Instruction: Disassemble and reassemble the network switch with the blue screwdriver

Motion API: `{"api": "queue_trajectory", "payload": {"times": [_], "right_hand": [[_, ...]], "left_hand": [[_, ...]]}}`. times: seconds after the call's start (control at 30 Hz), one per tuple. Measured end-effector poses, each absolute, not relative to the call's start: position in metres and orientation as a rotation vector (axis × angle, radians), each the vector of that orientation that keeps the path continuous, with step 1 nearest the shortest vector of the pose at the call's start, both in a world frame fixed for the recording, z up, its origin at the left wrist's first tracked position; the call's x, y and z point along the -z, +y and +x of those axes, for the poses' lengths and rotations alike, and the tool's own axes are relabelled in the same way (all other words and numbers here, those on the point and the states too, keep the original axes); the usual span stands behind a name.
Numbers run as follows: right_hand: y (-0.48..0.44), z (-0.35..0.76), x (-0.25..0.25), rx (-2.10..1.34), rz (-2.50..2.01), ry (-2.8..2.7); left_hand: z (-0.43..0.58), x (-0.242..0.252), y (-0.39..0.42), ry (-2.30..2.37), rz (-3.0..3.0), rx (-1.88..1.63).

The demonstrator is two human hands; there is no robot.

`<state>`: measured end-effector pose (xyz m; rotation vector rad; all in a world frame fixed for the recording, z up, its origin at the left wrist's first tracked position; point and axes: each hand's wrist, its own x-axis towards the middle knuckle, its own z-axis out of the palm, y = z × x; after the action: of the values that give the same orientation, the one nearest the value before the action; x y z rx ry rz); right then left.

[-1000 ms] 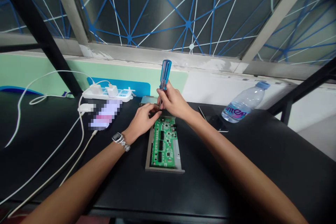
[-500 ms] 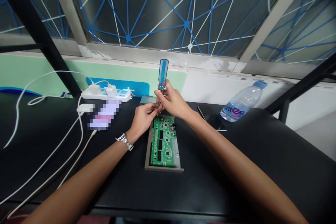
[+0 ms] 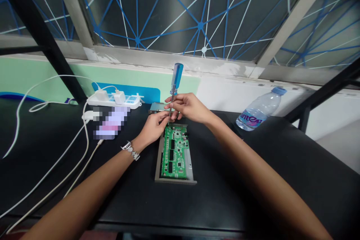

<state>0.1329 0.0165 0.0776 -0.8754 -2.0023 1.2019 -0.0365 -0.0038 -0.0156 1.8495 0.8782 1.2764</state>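
Note:
A blue-handled screwdriver (image 3: pixel 177 78) stands nearly upright, its steel shaft reaching down between my hands to just above the top edge of a green circuit board (image 3: pixel 174 153). The board lies in a grey metal case tray (image 3: pixel 158 161) on the table. My right hand (image 3: pixel 188 107) wraps its fingers across the upper shaft. My left hand (image 3: pixel 153 127) pinches the lower shaft, with a metal watch (image 3: pixel 131 150) on its wrist. The shaft's tip is hidden by my fingers. A flat metal piece (image 3: pixel 155 107) lies behind my hands.
A white power strip (image 3: pixel 114 101) with plugged-in chargers and white cables (image 3: pixel 56 155) lie at left, beside a pixelated patch (image 3: pixel 111 123). A plastic water bottle (image 3: pixel 260 110) lies at right on the black table (image 3: pixel 213 202). Black posts and a window stand behind.
My right hand has lowered and flattened, with its fingers stretched further across the shaft. The screwdriver's handle now leans slightly more to the right.

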Motion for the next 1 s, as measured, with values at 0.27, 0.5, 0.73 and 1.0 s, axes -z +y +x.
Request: {"api": "queue_trajectory", "payload": {"times": [0.27, 0.5, 0.73, 1.0], "right_hand": [[0.017, 0.13, -0.07, -0.993, -0.933, -2.009], [0.015, 0.123, -0.064, -0.873, -0.966, -1.951], [0.013, 0.129, -0.075, -1.087, -0.946, -1.963], [0.013, 0.137, -0.083, -1.246, -0.913, -1.96]], "left_hand": [[-0.027, 0.013, -0.009, 1.026, 1.744, -1.48], [-0.025, 0.013, -0.008, 1.022, 1.676, -1.499], [-0.03, 0.013, -0.005, 0.878, 1.711, -1.353], [-0.032, 0.008, -0.006, 0.96, 1.951, -1.283]]}}
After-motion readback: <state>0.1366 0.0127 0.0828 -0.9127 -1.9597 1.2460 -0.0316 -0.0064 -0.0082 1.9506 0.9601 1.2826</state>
